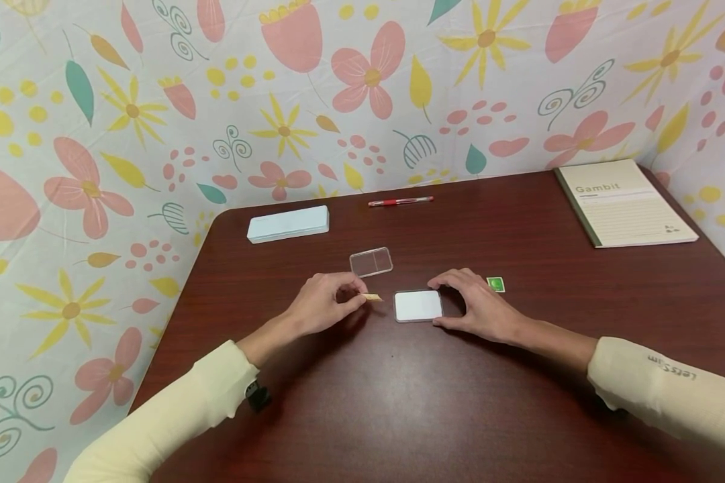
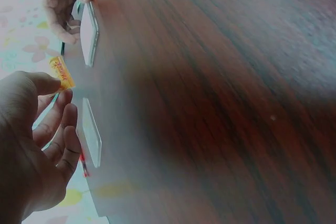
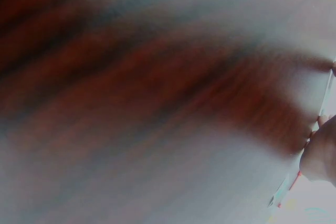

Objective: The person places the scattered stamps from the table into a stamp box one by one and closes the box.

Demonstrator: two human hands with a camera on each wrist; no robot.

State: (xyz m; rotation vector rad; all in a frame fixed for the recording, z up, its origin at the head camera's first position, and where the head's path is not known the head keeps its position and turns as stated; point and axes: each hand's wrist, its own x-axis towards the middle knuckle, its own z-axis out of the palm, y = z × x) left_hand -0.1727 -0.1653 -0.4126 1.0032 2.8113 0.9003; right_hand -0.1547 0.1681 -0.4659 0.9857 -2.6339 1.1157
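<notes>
My left hand (image 1: 326, 302) pinches a small yellow printed slip (image 2: 62, 73) with red lettering between thumb and fingertip, a little above the table. To its right, a clear plastic case (image 1: 419, 320) lies flat with a white sheet (image 1: 418, 305) in it. My right hand (image 1: 480, 308) holds this case at its right end, the thumb at the near corner and a finger at the far one. Behind the left fingertips rests a second clear plastic piece, a shallow lid (image 1: 371, 261). A small green square (image 1: 495, 284) lies just beyond the right hand.
A pale blue box (image 1: 288, 225) stands at the back left of the dark wooden table (image 1: 399, 402). A red pen (image 1: 401, 201) lies near the back edge. The notebook (image 1: 628, 204) marked Gambit is at the back right, before a flower-patterned cloth (image 1: 362, 134).
</notes>
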